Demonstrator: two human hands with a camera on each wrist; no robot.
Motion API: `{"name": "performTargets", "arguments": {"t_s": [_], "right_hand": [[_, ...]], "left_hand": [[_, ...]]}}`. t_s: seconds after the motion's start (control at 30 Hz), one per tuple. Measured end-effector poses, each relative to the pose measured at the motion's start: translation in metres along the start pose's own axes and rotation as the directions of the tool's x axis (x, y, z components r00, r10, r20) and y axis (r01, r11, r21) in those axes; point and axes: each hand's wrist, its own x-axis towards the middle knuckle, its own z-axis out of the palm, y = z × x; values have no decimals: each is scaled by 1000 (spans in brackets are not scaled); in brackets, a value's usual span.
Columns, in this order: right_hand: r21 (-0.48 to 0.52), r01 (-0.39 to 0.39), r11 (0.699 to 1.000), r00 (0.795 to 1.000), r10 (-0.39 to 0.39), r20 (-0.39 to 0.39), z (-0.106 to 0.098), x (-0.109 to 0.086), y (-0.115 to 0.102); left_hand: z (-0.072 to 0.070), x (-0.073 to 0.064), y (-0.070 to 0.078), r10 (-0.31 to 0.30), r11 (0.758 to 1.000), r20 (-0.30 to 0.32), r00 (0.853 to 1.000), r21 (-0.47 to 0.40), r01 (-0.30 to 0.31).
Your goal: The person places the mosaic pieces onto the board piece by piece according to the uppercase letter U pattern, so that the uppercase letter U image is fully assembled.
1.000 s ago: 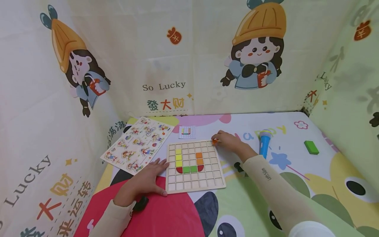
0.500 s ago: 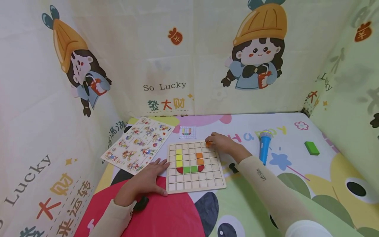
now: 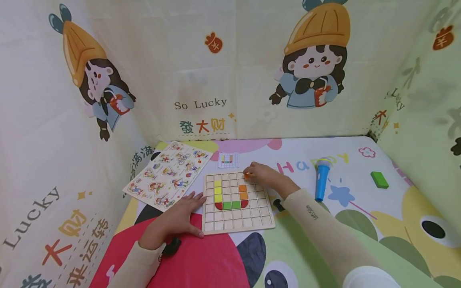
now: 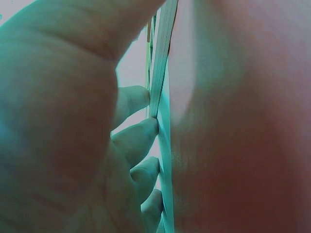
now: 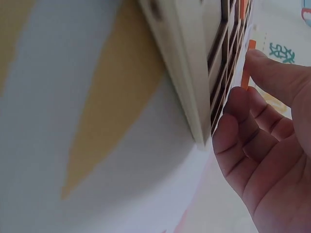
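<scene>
A wooden grid board (image 3: pixel 237 222) lies on the table, its cells holding yellow, green, red and orange tiles in a U shape. My right hand (image 3: pixel 264 175) pinches an orange tile (image 5: pixel 246 68) between thumb and fingers, over the board's far right part. In the right wrist view the tile stands on edge beside the grid. With its fingers spread, my left hand (image 3: pixel 180 218) touches the board's left edge; the left wrist view shows the fingertips (image 4: pixel 150 124) against that edge.
A small pattern card (image 3: pixel 228 160) lies behind the board. To the left is a sheet of cartoon figures (image 3: pixel 167 176). A blue toy microphone (image 3: pixel 321 180) and a green block (image 3: pixel 379 180) lie on the right. Printed cloth walls (image 3: pixel 252 120) surround the table.
My right hand has moved left with the orange tile, from the board's far right corner to farther in over the grid. The left hand has stayed at the board's left edge.
</scene>
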Motion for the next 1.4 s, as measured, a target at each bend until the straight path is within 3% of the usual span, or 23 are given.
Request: {"name": "performTargets", "arguments": {"t_s": [0.23,0.5,1.4], "right_hand": [[11,-20,1000,1000,20,12,5,5,-7],[-43,2,999,1000,-2,19,9,7,-12],[-92,93,991,994,-88,63,14,13,-11]], "left_hand": [[0,0,0,1,1000,-4,1000,8,-1],[0,0,-1,0,1000,-2,1000,9,0],[0,2,-1,-31,999,11,999,10,30]]}}
